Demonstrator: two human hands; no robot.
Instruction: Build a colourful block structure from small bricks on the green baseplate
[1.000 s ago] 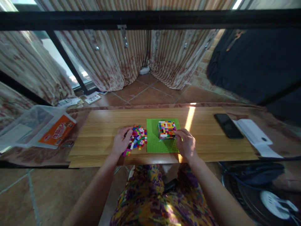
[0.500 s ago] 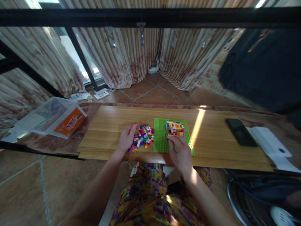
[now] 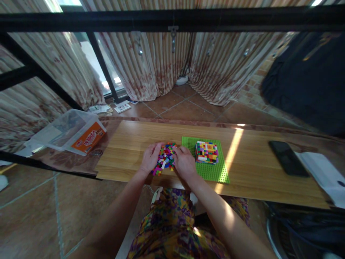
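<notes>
Green baseplate (image 3: pixel 211 174), brick pile (image 3: pixel 167 157) between left hand (image 3: pixel 150 157) and right hand (image 3: pixel 185 162)

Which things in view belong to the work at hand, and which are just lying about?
Seemingly part of the work:
loose bricks, with the left hand and right hand at them
brick block on the green baseplate
wooden board underneath

Apparently lying about:
black phone
white object beside it
clear bin with an orange label; its role is unclear
</notes>
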